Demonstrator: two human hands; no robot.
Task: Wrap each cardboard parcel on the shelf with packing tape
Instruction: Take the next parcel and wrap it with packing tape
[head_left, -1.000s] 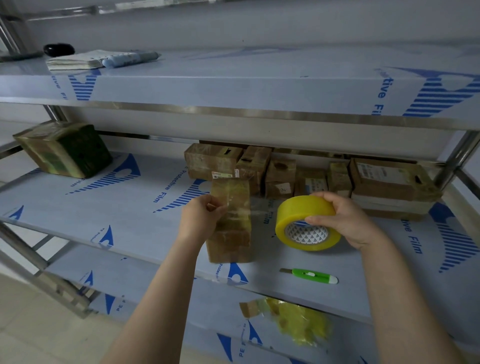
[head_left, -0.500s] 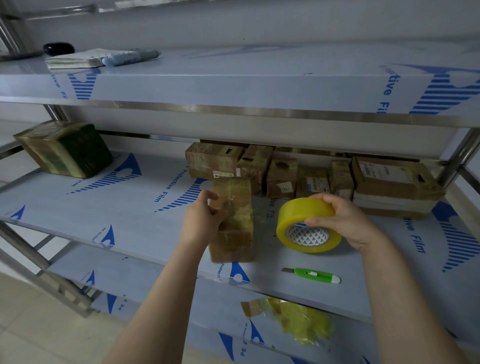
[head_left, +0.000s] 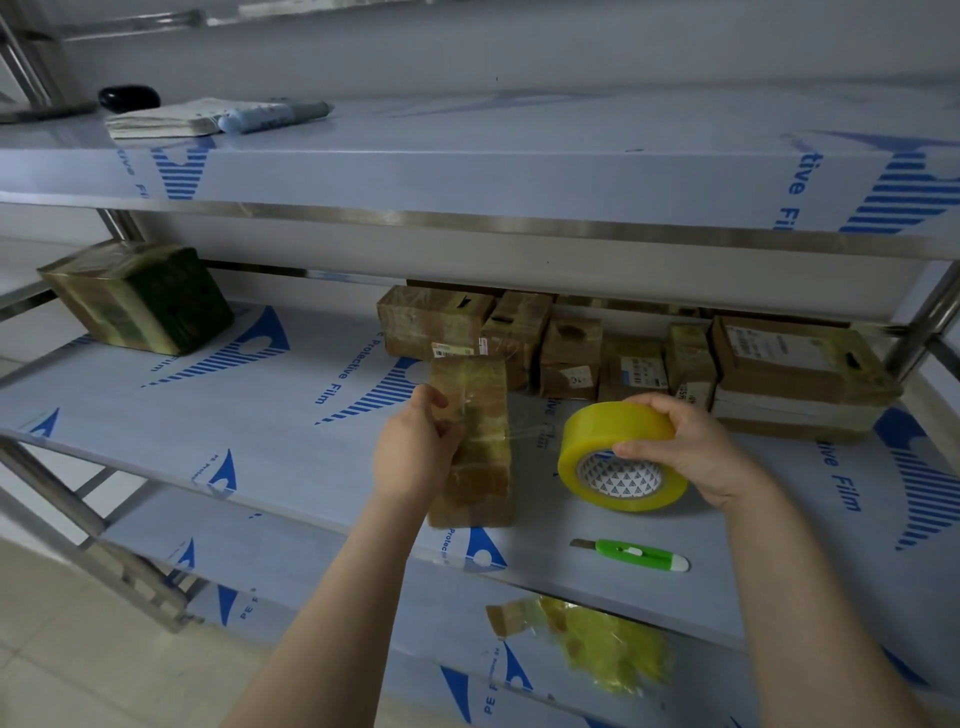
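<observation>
A long narrow cardboard parcel (head_left: 480, 457) lies on the middle shelf (head_left: 291, 447), its top glossy with tape. My left hand (head_left: 413, 447) grips its left side, thumb on the top face. My right hand (head_left: 685, 447) holds a yellow roll of packing tape (head_left: 618, 462) just right of the parcel. A clear strip of tape stretches from the roll to the parcel. Several more cardboard parcels (head_left: 571, 353) stand in a row at the back of the shelf.
A green utility knife (head_left: 636, 555) lies near the shelf's front edge, below the roll. A larger taped box (head_left: 137, 296) sits far left. Crumpled yellow tape waste (head_left: 602, 642) lies on the lower shelf. The top shelf holds papers, a marker (head_left: 272, 115) and a black object.
My left hand has slid a little along the parcel's left side, thumb moving onto the top. The roll in my right hand has stayed nearly in place.
</observation>
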